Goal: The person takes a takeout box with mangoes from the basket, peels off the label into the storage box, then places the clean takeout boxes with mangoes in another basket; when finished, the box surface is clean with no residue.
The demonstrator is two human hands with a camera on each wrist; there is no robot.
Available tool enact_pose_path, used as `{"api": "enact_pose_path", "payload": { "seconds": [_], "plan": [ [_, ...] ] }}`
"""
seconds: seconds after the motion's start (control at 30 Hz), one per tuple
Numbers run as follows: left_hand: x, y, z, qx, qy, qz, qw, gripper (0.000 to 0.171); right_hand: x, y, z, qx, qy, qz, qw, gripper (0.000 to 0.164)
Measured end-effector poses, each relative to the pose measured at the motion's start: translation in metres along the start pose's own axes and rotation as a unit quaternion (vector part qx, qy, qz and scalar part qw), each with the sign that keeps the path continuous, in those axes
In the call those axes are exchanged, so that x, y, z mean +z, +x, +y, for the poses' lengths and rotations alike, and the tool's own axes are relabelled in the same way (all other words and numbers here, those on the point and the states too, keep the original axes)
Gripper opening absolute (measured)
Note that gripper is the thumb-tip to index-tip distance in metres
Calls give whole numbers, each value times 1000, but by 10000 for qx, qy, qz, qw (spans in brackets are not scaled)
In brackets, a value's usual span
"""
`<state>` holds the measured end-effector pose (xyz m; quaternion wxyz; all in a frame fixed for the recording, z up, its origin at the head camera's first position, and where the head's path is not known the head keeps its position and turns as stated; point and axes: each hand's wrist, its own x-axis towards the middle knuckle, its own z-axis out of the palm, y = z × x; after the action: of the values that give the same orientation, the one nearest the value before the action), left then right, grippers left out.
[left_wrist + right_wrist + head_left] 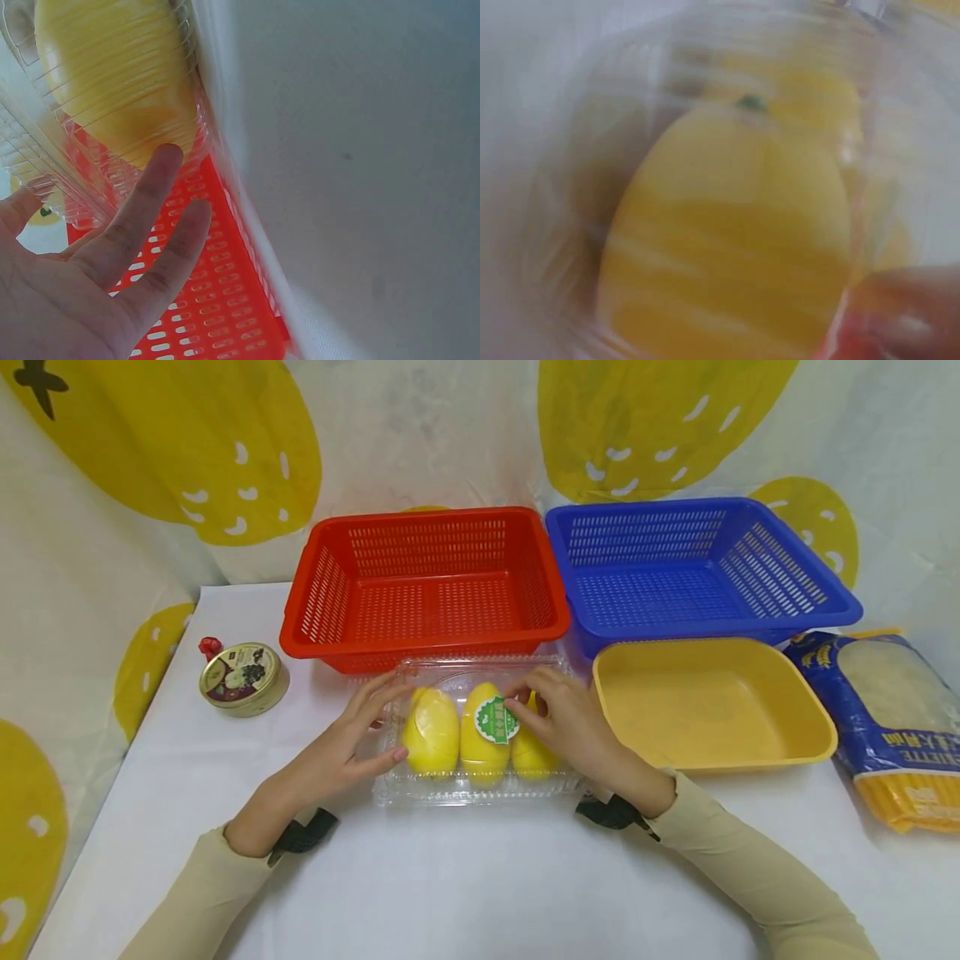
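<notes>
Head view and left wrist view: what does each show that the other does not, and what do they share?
Only the head view shows the blue basket, the yellow tub and the green label. Only the left wrist view shows the palm side of the left hand. Both show that hand, the clear box, yellow fruit and the red basket.

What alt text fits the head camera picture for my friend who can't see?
A person's left hand and right hand touch a clear box of three yellow fruits, the right at its green sticker. Behind it stand a red basket and a blue basket.
</notes>
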<state>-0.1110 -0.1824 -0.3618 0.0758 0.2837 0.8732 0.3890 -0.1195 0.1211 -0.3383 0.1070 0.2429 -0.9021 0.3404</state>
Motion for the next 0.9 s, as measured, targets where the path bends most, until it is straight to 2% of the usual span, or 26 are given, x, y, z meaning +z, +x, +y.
{"api": "enact_pose_path", "payload": {
  "seconds": [0.2,0.53,0.73,0.9],
  "plan": [
    [0,0,0,-79,-35,-43,10000,79,-1,-1,-1,21,-131,-108,9999,7],
    [-1,0,-1,94,-114,-38,9999,78,-1,-2,0,-215,-249,-231,9992,8],
    [-1,0,-1,48,-128,-59,9999,78,-2,-2,1,-265,18,-261,9993,7],
    [-2,-1,-1,6,-159,-82,9998,78,-8,-3,0,-64,503,-501,9975,5]
  ]
}}
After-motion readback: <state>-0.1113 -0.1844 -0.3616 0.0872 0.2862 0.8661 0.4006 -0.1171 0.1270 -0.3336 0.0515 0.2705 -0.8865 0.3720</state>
